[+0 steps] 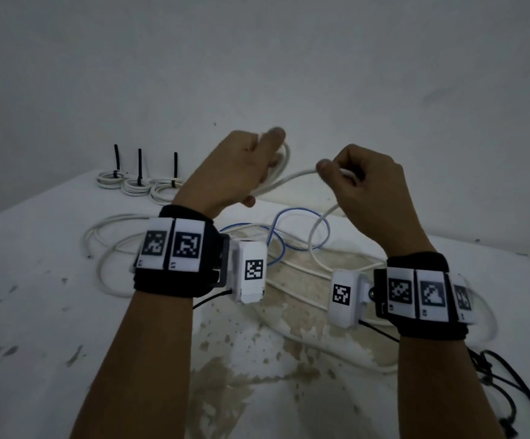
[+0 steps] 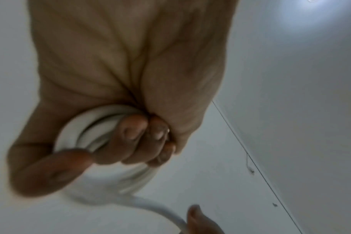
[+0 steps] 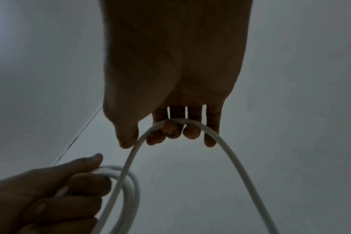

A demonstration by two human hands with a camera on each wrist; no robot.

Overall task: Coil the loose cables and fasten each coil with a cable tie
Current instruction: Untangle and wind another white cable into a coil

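Both hands are raised above the white table [image 1: 35,296]. My left hand [image 1: 241,166] grips a small coil of white cable [image 1: 281,167]; in the left wrist view its fingers [image 2: 130,142] curl round the loops of that coil [image 2: 70,131]. The same cable runs right to my right hand [image 1: 352,175], whose thumb and curled fingers [image 3: 170,131] hold a bend of the cable [image 3: 220,139]. From there the cable drops to the table. Loose white cables [image 1: 111,236] and a blue cable [image 1: 289,217] lie tangled under the hands.
Three coiled white cables fastened with black ties [image 1: 138,182] lie in a row at the table's far left, by the wall. Black cords [image 1: 510,384] hang off the table's near right edge. The tabletop paint is worn brown in the middle [image 1: 257,359].
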